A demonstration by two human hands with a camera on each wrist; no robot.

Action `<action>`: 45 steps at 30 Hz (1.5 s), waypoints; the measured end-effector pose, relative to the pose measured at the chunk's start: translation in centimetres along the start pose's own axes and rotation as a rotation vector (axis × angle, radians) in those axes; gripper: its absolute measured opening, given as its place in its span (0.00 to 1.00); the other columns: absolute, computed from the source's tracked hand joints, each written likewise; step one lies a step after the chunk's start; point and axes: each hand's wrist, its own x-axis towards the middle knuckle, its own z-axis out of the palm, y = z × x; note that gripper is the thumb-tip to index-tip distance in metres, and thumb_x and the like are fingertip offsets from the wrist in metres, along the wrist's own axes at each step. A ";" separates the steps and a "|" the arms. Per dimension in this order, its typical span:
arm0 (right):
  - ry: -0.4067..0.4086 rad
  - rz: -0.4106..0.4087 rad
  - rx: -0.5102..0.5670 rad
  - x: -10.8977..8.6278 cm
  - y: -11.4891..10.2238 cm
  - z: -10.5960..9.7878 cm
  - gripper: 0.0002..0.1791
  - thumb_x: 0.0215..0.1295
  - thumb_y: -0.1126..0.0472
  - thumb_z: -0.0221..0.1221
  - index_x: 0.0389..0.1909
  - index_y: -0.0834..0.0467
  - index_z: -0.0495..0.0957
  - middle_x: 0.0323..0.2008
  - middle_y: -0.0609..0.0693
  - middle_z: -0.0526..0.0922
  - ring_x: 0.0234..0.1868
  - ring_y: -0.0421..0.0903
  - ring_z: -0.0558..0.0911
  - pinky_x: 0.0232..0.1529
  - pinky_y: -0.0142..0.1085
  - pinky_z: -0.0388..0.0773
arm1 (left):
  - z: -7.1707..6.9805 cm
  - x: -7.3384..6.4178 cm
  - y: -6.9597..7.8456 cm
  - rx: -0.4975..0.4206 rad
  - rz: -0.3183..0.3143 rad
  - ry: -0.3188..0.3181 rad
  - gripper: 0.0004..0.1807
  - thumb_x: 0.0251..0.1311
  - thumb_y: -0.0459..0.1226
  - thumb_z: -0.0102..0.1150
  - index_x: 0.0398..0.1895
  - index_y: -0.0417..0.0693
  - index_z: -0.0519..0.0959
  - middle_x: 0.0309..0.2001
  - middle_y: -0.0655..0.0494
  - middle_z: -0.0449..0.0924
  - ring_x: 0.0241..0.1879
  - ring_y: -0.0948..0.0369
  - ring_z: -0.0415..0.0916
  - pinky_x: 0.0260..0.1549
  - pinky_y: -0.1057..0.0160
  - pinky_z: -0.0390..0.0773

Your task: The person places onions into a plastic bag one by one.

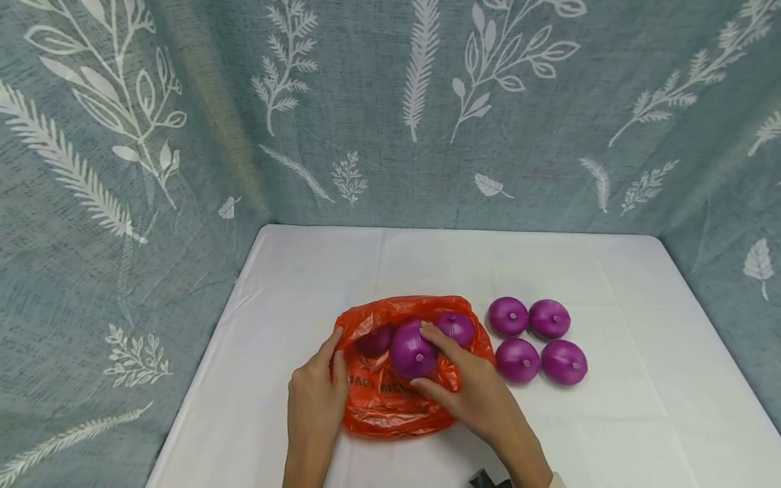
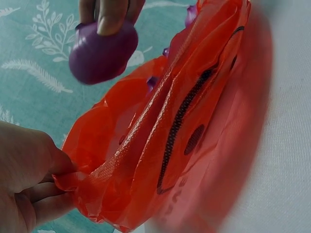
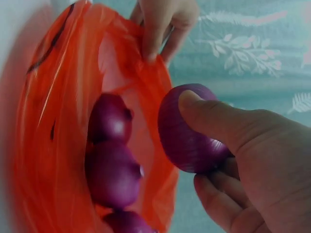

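Note:
An orange-red plastic bag (image 1: 396, 415) with black print lies on the white-covered table, its mouth spread wide. My left hand (image 1: 317, 396) pinches the bag's rim on the left side, seen closely in the left wrist view. Above the opening my right hand (image 1: 485, 393) holds a red onion (image 3: 182, 131) between thumb and fingers, apart from the bag in both wrist views. Inside the bag sit more red onions (image 3: 114, 174), partly hidden by the plastic. Just right of the bag, several red onions (image 1: 517, 359) stand grouped in two rows.
A white cloth (image 1: 641, 325) covers the table. Behind it and along its sides hangs a blue-green curtain (image 1: 366, 122) with white leaf patterns. A small black object (image 1: 482, 478) shows by the right wrist at the bottom edge.

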 end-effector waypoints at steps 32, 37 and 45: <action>-0.134 0.005 -0.062 2.6 -1.8 7.4 0.38 0.58 0.48 0.69 0.68 0.51 0.66 0.50 0.50 0.84 0.47 0.44 0.85 0.49 0.40 0.82 | 0.0 -0.4 0.2 0.003 -0.012 0.013 0.19 0.63 0.32 0.61 0.58 0.44 0.80 0.31 0.42 0.85 0.14 0.66 0.63 0.14 0.70 0.68; -0.142 0.035 -0.067 2.7 -1.7 8.3 0.36 0.58 0.48 0.69 0.66 0.49 0.67 0.41 0.47 0.86 0.41 0.40 0.86 0.44 0.37 0.83 | 0.0 -0.5 0.2 0.003 -0.006 0.021 0.19 0.62 0.32 0.61 0.58 0.44 0.80 0.39 0.40 0.86 0.17 0.64 0.68 0.16 0.69 0.69; -0.139 0.073 -0.066 2.9 -1.7 9.1 0.35 0.58 0.48 0.69 0.65 0.47 0.67 0.42 0.47 0.86 0.42 0.41 0.86 0.45 0.38 0.83 | -0.1 -0.7 0.1 0.001 -0.012 0.016 0.19 0.63 0.32 0.61 0.58 0.44 0.80 0.45 0.40 0.85 0.24 0.60 0.80 0.20 0.66 0.77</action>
